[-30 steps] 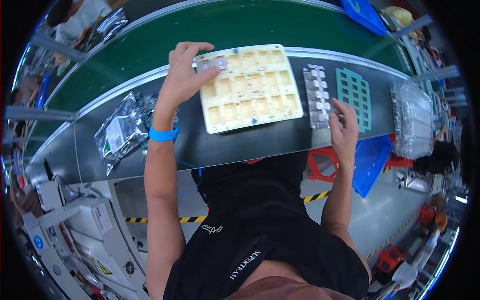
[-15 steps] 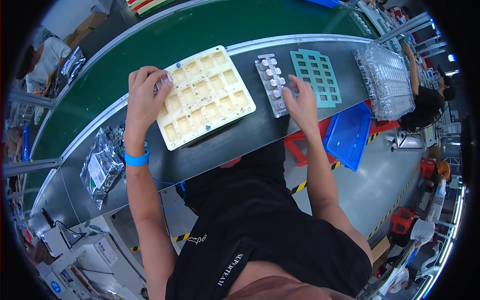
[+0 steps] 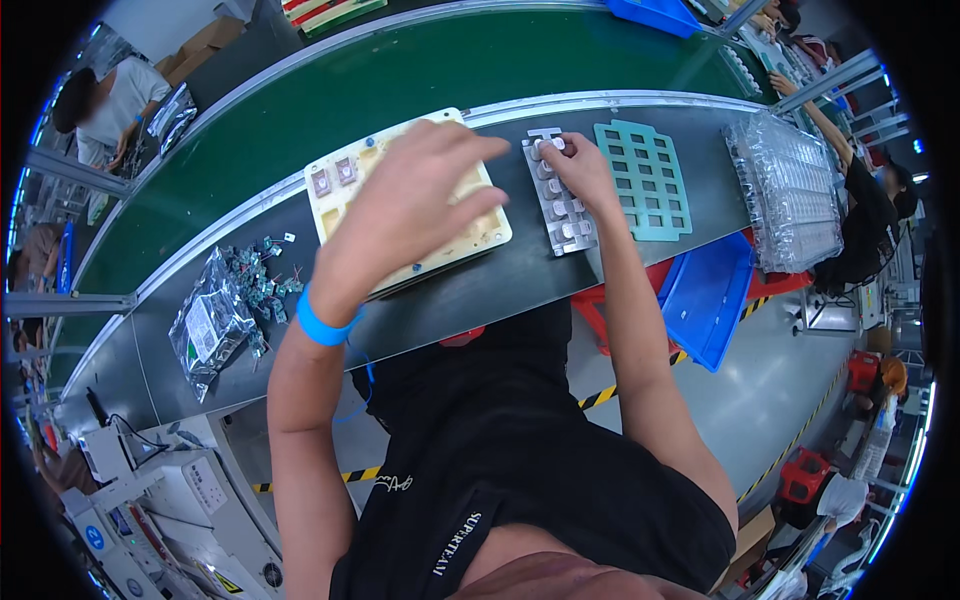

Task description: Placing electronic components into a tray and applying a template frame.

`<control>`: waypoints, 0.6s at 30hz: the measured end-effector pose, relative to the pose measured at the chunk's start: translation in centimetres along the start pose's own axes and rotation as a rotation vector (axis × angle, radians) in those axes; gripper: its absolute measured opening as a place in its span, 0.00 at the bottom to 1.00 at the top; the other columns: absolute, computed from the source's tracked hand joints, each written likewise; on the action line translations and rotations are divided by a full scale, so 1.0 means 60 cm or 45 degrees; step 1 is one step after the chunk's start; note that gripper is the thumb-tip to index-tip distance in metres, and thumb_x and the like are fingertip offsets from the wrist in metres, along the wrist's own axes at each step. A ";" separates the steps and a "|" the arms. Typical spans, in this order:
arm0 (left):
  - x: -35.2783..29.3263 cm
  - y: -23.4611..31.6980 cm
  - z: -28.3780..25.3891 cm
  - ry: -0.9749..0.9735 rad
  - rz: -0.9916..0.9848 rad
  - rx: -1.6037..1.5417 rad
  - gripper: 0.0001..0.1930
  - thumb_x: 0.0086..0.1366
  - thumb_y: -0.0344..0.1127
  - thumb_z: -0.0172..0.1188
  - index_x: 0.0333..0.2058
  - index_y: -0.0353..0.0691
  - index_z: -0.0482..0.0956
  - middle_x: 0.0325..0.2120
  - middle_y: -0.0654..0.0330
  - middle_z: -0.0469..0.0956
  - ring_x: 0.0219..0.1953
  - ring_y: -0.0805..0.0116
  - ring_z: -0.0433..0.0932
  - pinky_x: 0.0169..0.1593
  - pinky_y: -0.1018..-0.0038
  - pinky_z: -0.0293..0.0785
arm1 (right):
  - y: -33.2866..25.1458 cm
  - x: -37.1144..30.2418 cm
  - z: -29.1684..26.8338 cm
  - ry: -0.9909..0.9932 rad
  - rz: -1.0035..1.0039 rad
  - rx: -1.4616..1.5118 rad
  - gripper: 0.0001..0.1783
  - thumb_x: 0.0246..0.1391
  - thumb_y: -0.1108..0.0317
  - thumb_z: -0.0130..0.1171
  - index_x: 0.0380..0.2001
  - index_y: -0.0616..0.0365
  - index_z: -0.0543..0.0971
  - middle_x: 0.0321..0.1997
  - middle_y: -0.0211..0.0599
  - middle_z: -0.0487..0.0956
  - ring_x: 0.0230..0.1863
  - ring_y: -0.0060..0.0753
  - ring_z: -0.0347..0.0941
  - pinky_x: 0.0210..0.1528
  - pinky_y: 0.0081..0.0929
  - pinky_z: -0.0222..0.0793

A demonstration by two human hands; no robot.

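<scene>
My left hand [image 3: 415,200], blurred by motion, passes over a cream tray [image 3: 490,225] of square pockets, its fingers apart and nothing seen in them. Two small clear pinkish blocks [image 3: 346,171] sit in pockets at the tray's far left corner. Much of the tray is hidden under the hand. To the right lies a grey metal holder [image 3: 575,240] with a row of small white-topped parts [image 3: 556,188]. At its far end my right hand [image 3: 583,172] pinches a white-topped part [image 3: 546,148]. Whether that part still sits in the holder I cannot tell.
A teal plate with square holes [image 3: 648,180] lies right of the holder, then stacked clear plastic trays [image 3: 785,190]. At left are a silver bag [image 3: 210,325] and a heap of small wired parts [image 3: 262,280]. A blue bin [image 3: 705,300] stands below the table edge; a green conveyor [image 3: 540,60] runs behind.
My left hand has left the tray's far left corner and swung right across the tray, uncovering two blocks. My right hand has moved from beside the holder to its far end and closed there.
</scene>
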State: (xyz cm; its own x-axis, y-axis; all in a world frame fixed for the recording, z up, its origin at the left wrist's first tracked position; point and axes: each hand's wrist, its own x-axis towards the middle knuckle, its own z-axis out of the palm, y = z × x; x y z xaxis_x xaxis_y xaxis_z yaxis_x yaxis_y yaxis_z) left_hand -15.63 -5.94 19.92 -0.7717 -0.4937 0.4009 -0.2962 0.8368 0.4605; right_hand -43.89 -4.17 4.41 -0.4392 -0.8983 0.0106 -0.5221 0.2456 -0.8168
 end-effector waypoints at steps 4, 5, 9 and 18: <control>0.024 0.055 0.054 -0.077 0.115 -0.046 0.20 0.57 0.36 0.66 0.48 0.37 0.79 0.40 0.51 0.78 0.45 0.51 0.75 0.50 0.61 0.72 | 0.007 -0.013 0.004 -0.032 -0.003 -0.056 0.53 0.43 0.42 0.69 0.63 0.69 0.65 0.55 0.62 0.74 0.56 0.55 0.74 0.58 0.42 0.69; 0.021 0.067 0.066 -0.088 0.127 -0.116 0.19 0.57 0.35 0.66 0.47 0.37 0.80 0.40 0.52 0.78 0.44 0.51 0.75 0.49 0.61 0.72 | 0.008 -0.018 0.001 -0.018 -0.063 -0.135 0.54 0.42 0.42 0.70 0.65 0.68 0.63 0.55 0.63 0.74 0.56 0.56 0.73 0.58 0.42 0.68; -0.022 0.090 0.144 -0.185 0.081 -0.395 0.18 0.59 0.36 0.65 0.47 0.36 0.79 0.40 0.52 0.78 0.43 0.52 0.75 0.49 0.61 0.72 | -0.004 -0.044 -0.006 0.016 -0.091 -0.263 0.56 0.39 0.47 0.70 0.67 0.67 0.59 0.55 0.64 0.72 0.56 0.60 0.71 0.59 0.43 0.67; -0.148 0.022 0.265 -0.157 -0.342 -0.562 0.16 0.63 0.34 0.60 0.47 0.34 0.79 0.44 0.50 0.77 0.46 0.53 0.77 0.50 0.65 0.74 | -0.002 -0.035 -0.012 -0.066 -0.115 -0.174 0.56 0.42 0.47 0.70 0.69 0.64 0.58 0.57 0.66 0.71 0.59 0.58 0.70 0.61 0.39 0.66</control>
State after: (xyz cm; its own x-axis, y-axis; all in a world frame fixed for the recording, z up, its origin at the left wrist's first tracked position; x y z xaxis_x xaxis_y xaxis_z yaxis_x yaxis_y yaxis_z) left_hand -18.13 3.33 4.38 -0.7695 -0.6233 0.1394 -0.2479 0.4926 0.8342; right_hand -43.41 -2.03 4.88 -0.3492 -0.9358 0.0476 -0.6541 0.2071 -0.7275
